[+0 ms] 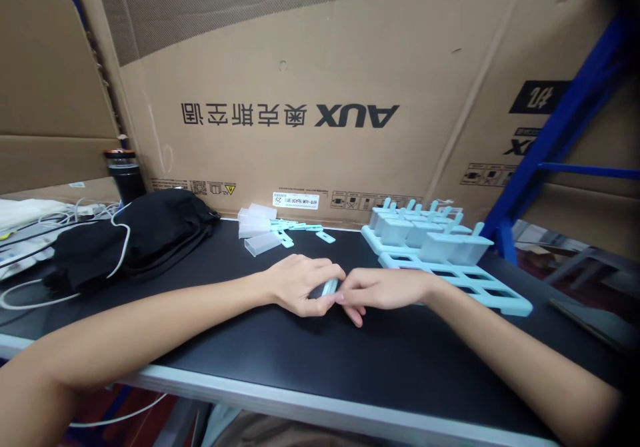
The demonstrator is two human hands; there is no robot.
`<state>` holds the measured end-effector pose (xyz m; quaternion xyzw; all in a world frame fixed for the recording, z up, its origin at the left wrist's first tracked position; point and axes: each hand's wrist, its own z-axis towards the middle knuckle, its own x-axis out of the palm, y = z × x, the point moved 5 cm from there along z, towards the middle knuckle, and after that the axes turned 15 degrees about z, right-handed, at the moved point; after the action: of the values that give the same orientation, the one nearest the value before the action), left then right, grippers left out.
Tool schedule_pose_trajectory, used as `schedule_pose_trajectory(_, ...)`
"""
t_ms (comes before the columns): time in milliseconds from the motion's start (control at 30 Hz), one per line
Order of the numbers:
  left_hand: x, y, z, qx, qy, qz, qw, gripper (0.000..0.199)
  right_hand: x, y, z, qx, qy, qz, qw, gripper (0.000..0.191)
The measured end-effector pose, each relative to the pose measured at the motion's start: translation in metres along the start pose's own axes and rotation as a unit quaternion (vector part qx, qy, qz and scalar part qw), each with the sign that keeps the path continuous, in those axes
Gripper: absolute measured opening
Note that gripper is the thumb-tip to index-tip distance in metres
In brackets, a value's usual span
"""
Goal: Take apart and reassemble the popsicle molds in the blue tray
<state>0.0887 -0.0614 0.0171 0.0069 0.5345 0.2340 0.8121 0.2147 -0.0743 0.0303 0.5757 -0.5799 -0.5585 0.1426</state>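
Observation:
Over the middle of the black table, my left hand [299, 286] is closed with thumb and fingers around a light blue popsicle mold lid [330, 287], mostly hidden by the fingers. My right hand [385, 288] meets it from the other side, its fingertips pinched at the lid's near end. Just beyond my right hand lies a light blue popsicle mold rack [510, 304] with rectangular openings, several filled with molds [455, 248] whose stick handles point up. Farther off to the left are several translucent mold cups [263, 243] beside a scatter of light blue lids [326, 236].
A black bag [150, 230] and tangled white cables [87, 210] occupy the left side, with a dark bottle [125, 174] behind. A large cardboard box [300, 54] walls off the back. A blue metal frame [560, 114] rises at right, near a flat dark object [593, 320].

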Motion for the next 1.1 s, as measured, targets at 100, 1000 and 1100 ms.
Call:
schedule_pose_trajectory(100,0.000,-0.001,0.000,0.001,0.023,0.035,0.999,0.031,-0.006,-0.002,-0.007,0.020,0.003,-0.047,0.999,0.044)
schedule_pose_trajectory(1000,-0.003,-0.006,0.001,-0.017,0.032,-0.005,0.999,0.031,-0.134,-0.001,0.107,0.017,-0.406,-0.411,0.816,0.019)
schedule_pose_trajectory(1100,-0.004,-0.002,0.000,-0.023,0.026,-0.031,0.999,0.029,-0.128,0.021,0.071,-0.046,-0.452,-0.380,0.806,0.016)
